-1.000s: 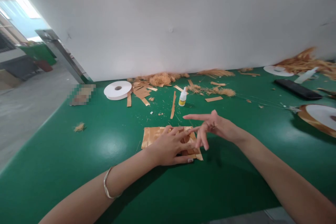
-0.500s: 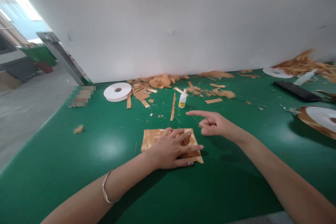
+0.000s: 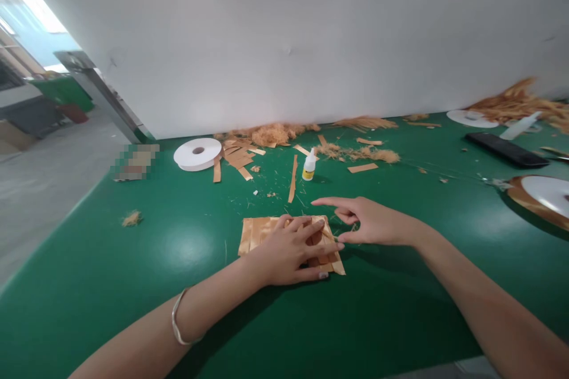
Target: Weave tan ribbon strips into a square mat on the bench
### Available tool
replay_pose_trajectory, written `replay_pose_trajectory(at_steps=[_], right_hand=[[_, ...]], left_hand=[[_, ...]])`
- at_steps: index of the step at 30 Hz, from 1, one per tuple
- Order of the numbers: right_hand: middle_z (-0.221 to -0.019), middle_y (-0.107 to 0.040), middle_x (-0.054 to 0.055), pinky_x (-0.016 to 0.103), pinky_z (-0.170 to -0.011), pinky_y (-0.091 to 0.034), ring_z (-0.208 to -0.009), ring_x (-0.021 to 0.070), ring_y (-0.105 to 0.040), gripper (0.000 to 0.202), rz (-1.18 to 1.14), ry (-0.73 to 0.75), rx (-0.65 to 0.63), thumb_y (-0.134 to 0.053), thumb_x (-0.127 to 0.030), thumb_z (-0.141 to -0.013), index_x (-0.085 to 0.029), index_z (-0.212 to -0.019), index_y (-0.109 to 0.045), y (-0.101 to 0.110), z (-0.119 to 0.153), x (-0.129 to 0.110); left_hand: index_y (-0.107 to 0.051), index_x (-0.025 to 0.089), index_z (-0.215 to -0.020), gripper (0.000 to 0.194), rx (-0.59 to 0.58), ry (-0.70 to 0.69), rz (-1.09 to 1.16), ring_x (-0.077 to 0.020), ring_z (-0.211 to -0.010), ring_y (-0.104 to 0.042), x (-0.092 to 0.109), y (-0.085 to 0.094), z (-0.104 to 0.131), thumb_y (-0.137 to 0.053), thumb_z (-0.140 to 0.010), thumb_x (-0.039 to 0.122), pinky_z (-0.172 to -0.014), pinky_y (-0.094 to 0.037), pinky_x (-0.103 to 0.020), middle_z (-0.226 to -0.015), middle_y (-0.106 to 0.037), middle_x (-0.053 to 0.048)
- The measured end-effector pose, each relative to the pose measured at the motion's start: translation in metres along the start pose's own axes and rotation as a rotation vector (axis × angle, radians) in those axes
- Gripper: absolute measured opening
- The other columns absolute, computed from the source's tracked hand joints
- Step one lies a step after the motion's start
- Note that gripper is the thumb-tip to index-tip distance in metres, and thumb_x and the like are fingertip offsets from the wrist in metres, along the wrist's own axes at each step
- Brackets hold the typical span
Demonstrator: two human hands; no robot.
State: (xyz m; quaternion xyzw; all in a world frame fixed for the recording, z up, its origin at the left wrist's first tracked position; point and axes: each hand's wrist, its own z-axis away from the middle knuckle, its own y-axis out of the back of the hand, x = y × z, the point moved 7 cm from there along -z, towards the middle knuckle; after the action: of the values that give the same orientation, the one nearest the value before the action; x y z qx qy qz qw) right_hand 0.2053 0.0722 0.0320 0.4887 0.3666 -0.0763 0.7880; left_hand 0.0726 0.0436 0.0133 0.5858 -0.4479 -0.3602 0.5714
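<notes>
A flat panel of tan, glossy strips (image 3: 256,233) lies on the green table. My left hand (image 3: 291,251) rests on it with fingers spread, covering much of its middle and right part. Just right of the panel's upper right corner is my right hand (image 3: 368,221), index finger stretched out to the left and thumb apart from it. Its other fingers are curled, and nothing clear shows in them. Behind the hands stands a small white glue bottle (image 3: 308,166) with a yellow label, upright, beside a narrow tan strip (image 3: 293,179).
A white roll (image 3: 197,154) and cut tan strips (image 3: 237,157) lie at the back left. Loose fibres (image 3: 271,133) line the white partition (image 3: 267,41). A black phone (image 3: 507,150) and a reel with brown ribbon (image 3: 524,195) are at the right.
My right hand has moved slightly down, and its thumb has opened away from the index finger, nearer the panel's right edge. My left hand stays on the panel.
</notes>
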Motion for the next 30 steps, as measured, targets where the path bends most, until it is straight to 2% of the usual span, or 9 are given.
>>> replay_pose_trajectory(at_steps=[5,9,11,14,16,23,25,28,30], right_hand=[[-0.061,-0.029,-0.007,0.024,-0.051,-0.021,-0.051,0.0091,-0.027,0.059,0.006,-0.022,0.001,-0.052,-0.038,-0.087,-0.031,-0.143,-0.035,-0.001,0.0,0.001],[-0.065,-0.047,-0.004,0.024,-0.051,-0.029,-0.053,0.0103,-0.042,0.058,0.043,-0.052,0.047,-0.049,-0.041,-0.088,-0.027,-0.143,-0.036,0.0,-0.002,0.0],[-0.07,-0.056,-0.002,0.024,-0.053,-0.033,-0.057,0.0117,-0.048,0.057,0.084,-0.062,0.062,-0.049,-0.04,-0.088,-0.026,-0.142,-0.039,0.0,-0.003,-0.002],[-0.074,-0.064,0.001,0.025,-0.054,-0.036,-0.06,0.0133,-0.054,0.054,0.145,-0.071,0.076,-0.047,-0.04,-0.088,-0.024,-0.139,-0.044,-0.001,-0.005,-0.004],[-0.074,-0.066,0.001,0.025,-0.054,-0.036,-0.06,0.0138,-0.056,0.052,0.174,-0.077,0.081,-0.047,-0.039,-0.089,-0.023,-0.138,-0.046,-0.001,-0.006,-0.004],[-0.059,-0.062,-0.001,0.025,-0.048,-0.03,-0.05,0.0134,-0.051,0.051,0.239,-0.104,0.057,-0.044,-0.039,-0.09,-0.021,-0.137,-0.049,-0.004,-0.004,-0.003],[-0.066,-0.065,0.001,0.025,-0.051,-0.033,-0.056,0.0141,-0.054,0.048,0.262,-0.082,0.105,-0.044,-0.037,-0.09,-0.022,-0.134,-0.052,-0.001,-0.004,-0.006],[-0.086,-0.068,0.004,0.026,-0.061,-0.038,-0.075,0.0172,-0.059,0.044,0.306,-0.032,0.212,-0.044,-0.037,-0.089,-0.025,-0.13,-0.055,0.005,-0.004,-0.011],[-0.084,-0.069,0.004,0.026,-0.06,-0.038,-0.074,0.0171,-0.059,0.046,0.32,-0.054,0.205,-0.044,-0.037,-0.089,-0.024,-0.133,-0.052,0.005,-0.005,-0.009]], left_hand=[[-0.04,0.035,-0.14,0.055,0.005,0.005,0.001,-0.0345,-0.13,-0.035,0.0,0.001,0.0,-0.031,-0.092,0.061,-0.097,-0.032,-0.052,-0.15,-0.033,-0.009],[-0.032,0.03,-0.144,0.063,-0.001,0.027,0.022,-0.0343,-0.131,-0.035,-0.001,0.0,0.0,-0.03,-0.091,0.063,-0.098,-0.031,-0.052,-0.149,-0.035,-0.009],[-0.028,0.023,-0.146,0.07,0.0,0.046,0.039,-0.034,-0.131,-0.035,-0.002,-0.001,0.0,-0.031,-0.09,0.065,-0.099,-0.03,-0.051,-0.146,-0.039,-0.011],[-0.026,0.013,-0.146,0.08,0.005,0.07,0.055,-0.0335,-0.13,-0.036,-0.004,-0.002,0.0,-0.031,-0.088,0.067,-0.101,-0.028,-0.05,-0.14,-0.046,-0.017],[-0.026,0.01,-0.146,0.083,0.004,0.074,0.061,-0.0334,-0.13,-0.036,-0.005,-0.003,-0.001,-0.03,-0.088,0.068,-0.101,-0.027,-0.05,-0.138,-0.048,-0.018],[-0.021,0.011,-0.148,0.083,-0.001,0.078,0.08,-0.034,-0.131,-0.036,-0.006,-0.004,-0.001,-0.029,-0.088,0.068,-0.101,-0.027,-0.05,-0.141,-0.045,-0.017],[-0.022,0.012,-0.148,0.082,-0.005,0.078,0.082,-0.0343,-0.131,-0.035,-0.006,-0.003,-0.001,-0.029,-0.088,0.068,-0.101,-0.027,-0.05,-0.142,-0.044,-0.017],[-0.024,0.012,-0.147,0.081,-0.015,0.076,0.084,-0.0346,-0.131,-0.035,-0.006,-0.003,-0.001,-0.03,-0.088,0.067,-0.101,-0.028,-0.05,-0.144,-0.042,-0.016],[-0.024,0.012,-0.147,0.081,-0.019,0.08,0.084,-0.0346,-0.131,-0.035,-0.006,-0.003,-0.001,-0.031,-0.088,0.067,-0.101,-0.027,-0.05,-0.144,-0.042,-0.016]])
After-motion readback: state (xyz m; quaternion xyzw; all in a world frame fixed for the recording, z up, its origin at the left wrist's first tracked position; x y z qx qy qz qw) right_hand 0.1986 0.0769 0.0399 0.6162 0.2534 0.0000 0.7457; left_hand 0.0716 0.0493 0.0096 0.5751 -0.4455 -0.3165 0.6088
